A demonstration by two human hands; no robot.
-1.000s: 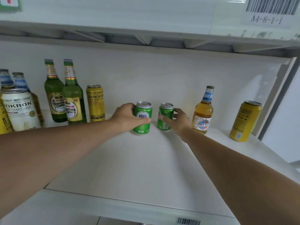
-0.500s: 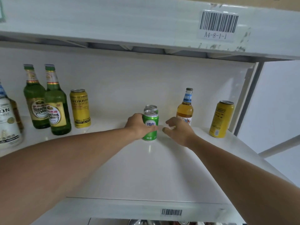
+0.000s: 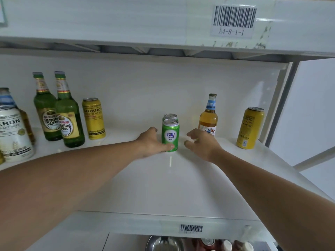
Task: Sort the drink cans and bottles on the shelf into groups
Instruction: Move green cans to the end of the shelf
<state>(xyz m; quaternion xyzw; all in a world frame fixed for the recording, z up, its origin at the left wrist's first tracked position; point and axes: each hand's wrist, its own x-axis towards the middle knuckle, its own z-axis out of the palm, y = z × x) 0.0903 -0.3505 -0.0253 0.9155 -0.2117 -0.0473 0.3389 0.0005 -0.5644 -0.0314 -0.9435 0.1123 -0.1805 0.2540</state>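
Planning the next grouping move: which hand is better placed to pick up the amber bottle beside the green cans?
Right. The right hand is open and empty just in front of the amber bottle, while the left hand holds the front green can.

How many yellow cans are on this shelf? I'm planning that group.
2: one yellow can stands beside the green bottles at left, the other near the right end. Any beyond the left edge would be hidden.

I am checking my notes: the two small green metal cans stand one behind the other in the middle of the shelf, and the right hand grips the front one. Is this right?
Not quite. The head view shows the left hand gripping the front small green metal can; the right hand is beside it, holding nothing. The second green can does stand right behind it, mid-shelf.
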